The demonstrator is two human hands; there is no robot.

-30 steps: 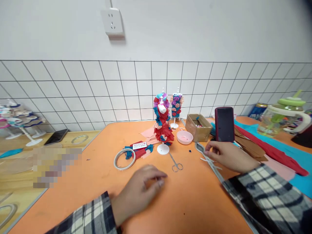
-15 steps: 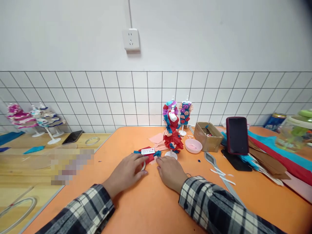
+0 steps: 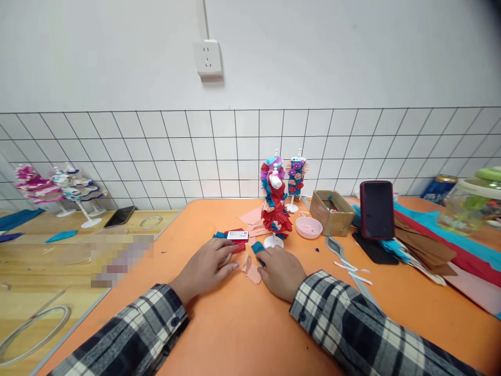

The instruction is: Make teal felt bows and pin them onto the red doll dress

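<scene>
My left hand [image 3: 206, 268] lies flat on the orange table [image 3: 242, 324], fingers stretched over a tape ring that is mostly hidden beneath it. My right hand [image 3: 282, 270] rests beside it, fingers curled on a blue paper scrap [image 3: 258, 248], with a pink paper piece [image 3: 252, 270] lying just left of it. A red packet with a white label [image 3: 236, 238] lies just beyond my left fingers. Behind stands a small mannequin in a red paper dress [image 3: 275, 209] on a white base, with a second decorated mannequin [image 3: 296, 177] further back.
A pink bowl [image 3: 309, 227], a cardboard box [image 3: 333, 211] and an upright phone [image 3: 377, 209] stand to the right, with paper sheets [image 3: 430, 245] and a green-lidded jar [image 3: 467, 206] beyond. A wooden table on the left carries more dressed mannequins [image 3: 58, 190], a phone [image 3: 120, 215] and tape rings [image 3: 35, 326].
My right hand came from the far right to the middle, closed on the blue scrap and drew it back. My left hand reached onto the tape ring. The view shifted slightly.
</scene>
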